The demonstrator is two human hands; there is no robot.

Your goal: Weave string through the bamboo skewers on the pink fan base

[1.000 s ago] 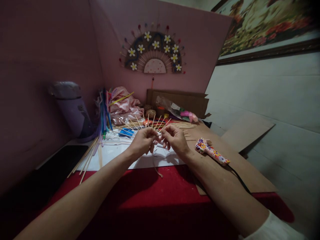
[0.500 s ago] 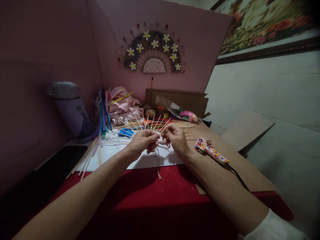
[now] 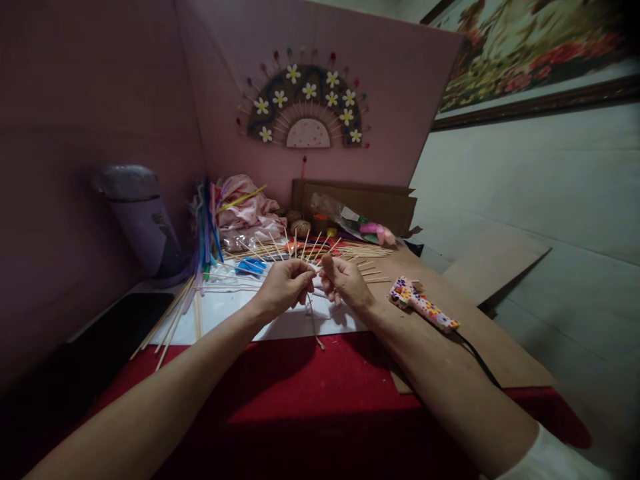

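And there the left hand (image 3: 289, 287) is pinching, thumb pressing against finger, though what it's gripping I can't tell. At its three o'clock the right hand (image 3: 346, 283) is half-curling, thumb raised, any hold being hidden. String (image 3: 315, 325) is dangling toward six o'clock, while thin sticks (image 3: 305, 245) are fanning out beyond at twelve. Toward four o'clock, a flowery glue gun (image 3: 425, 309) is lying on cardboard (image 3: 503, 358).
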